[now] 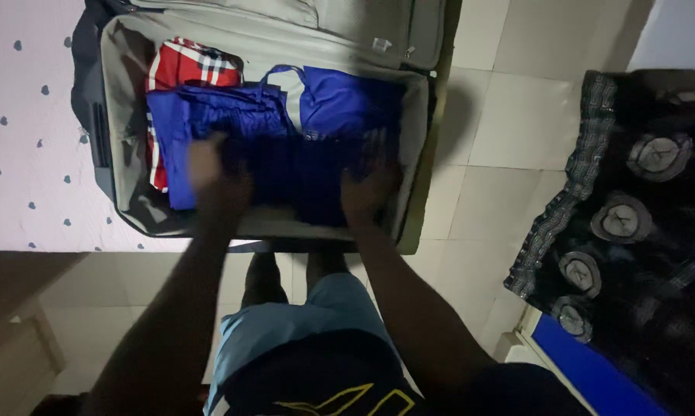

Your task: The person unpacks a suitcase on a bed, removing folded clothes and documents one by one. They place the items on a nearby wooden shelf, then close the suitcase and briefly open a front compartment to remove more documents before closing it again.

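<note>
An open grey suitcase (417, 146) lies on a bed, holding folded clothes. A dark blue folded garment (301, 173) sits at the near side of the case, over brighter blue clothes (339, 100). A red, white and black checked cloth (189, 65) lies at the far left corner. My left hand (212, 173) rests on the left edge of the dark blue garment, fingers down on it. My right hand (366, 189) presses on its right edge. Both hands are blurred, and whether they grip the fabric is unclear.
A pale bedsheet (24, 131) with small dark hearts lies under the suitcase at left. Tiled floor (509, 131) runs to the right. A black cloth with round patterns (640, 223) drapes at right. My light blue shorts (301, 323) show below.
</note>
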